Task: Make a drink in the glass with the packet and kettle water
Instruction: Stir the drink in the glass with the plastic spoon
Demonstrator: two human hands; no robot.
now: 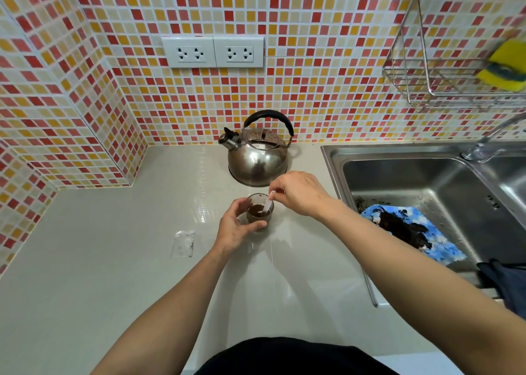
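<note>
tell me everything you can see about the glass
The glass is a small clear tumbler standing upright on the pale countertop, in front of the steel kettle. It holds dark brown liquid. The left hand wraps its near side; the right hand dips a thin pale stick into it.

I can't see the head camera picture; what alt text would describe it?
Seen from above, a person's left hand steadies a small glass of dark brown drink on a pale countertop while the right hand holds a thin white stirrer in it. A steel kettle stands behind, an empty clear packet lies to the left, and a sink is at right.
</note>
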